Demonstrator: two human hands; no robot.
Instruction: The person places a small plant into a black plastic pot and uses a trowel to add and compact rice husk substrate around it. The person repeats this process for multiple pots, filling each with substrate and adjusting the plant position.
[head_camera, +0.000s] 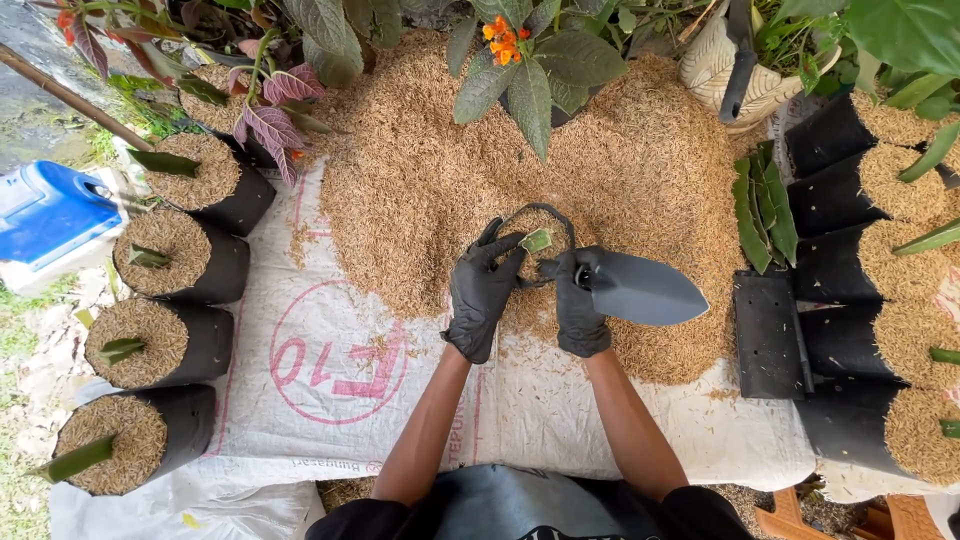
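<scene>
over husks, right hand (581, 312) grips trowel (640, 288)

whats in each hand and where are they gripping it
Right hand holds a trowel by its handle. Left hand grips the rim of a small black bag with a green cutting.
</scene>
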